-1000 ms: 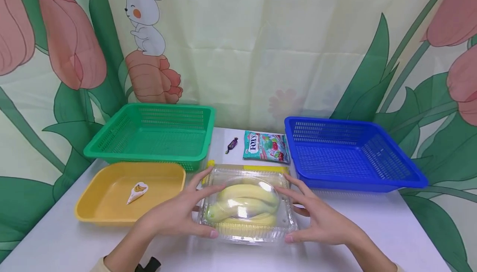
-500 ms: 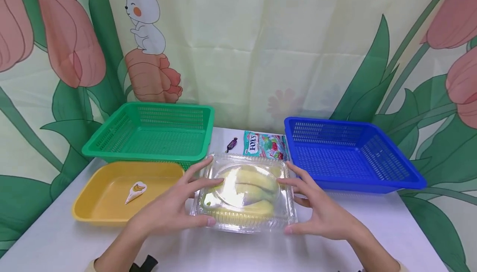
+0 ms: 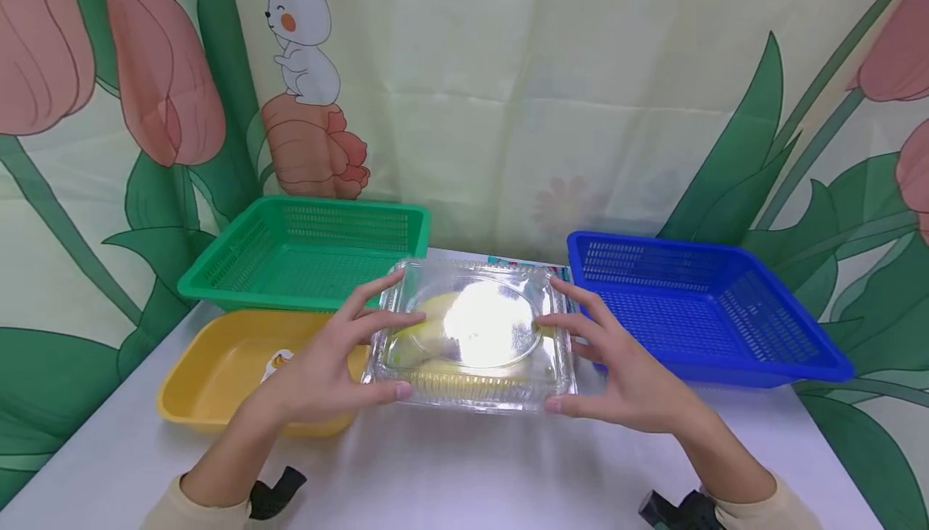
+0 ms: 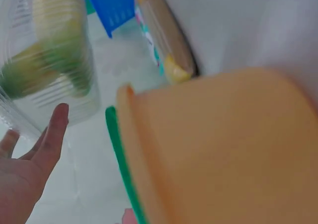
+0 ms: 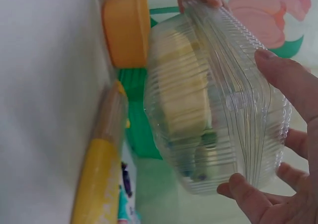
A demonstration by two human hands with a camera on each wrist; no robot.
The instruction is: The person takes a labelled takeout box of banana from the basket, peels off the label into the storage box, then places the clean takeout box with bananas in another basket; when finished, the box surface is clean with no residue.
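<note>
Clamshell box point(image 3: 472, 344) — long axis left-right, lid tilted toward camera.

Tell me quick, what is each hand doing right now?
Left hand: grips the left side of the clear banana box, lifted off the table.
Right hand: grips the right side of the same box.

Head view looks forward and down from above the white table point(image 3: 464, 473), wrist views sit close beside each hand, tilted sideways, all three share the clear clamshell box point(image 3: 472, 344) point(image 4: 44, 60) point(image 5: 213, 114).
</note>
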